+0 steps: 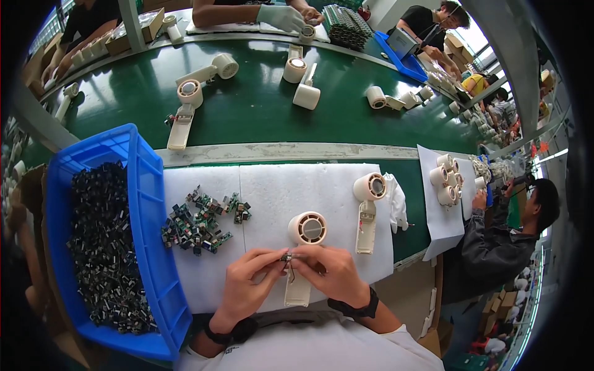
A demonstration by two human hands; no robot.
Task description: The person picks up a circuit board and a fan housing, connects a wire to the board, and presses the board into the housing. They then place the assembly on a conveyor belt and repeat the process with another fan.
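My left hand [252, 273] and my right hand [331, 267] meet in front of me, fingertips pinched on a small circuit board [286, 258]. Short thin wires hang below it, partly hidden by the fingers. Under my hands lies a cream handheld fan body [309, 228], its round head away from me and its open handle towards me. A second fan body [365, 227] lies to the right with its hollow handle showing. Left of my hands is a loose pile of circuit boards [197, 224] on the white foam sheet [266, 191].
A blue bin [141, 216] full of small boards stands at the left. Beyond the foam, a green conveyor belt [247, 117] carries several fan bodies. A crumpled white glove [396, 203] lies at the right. Co-workers sit across the belt and at the right beside more fan heads [447, 179].
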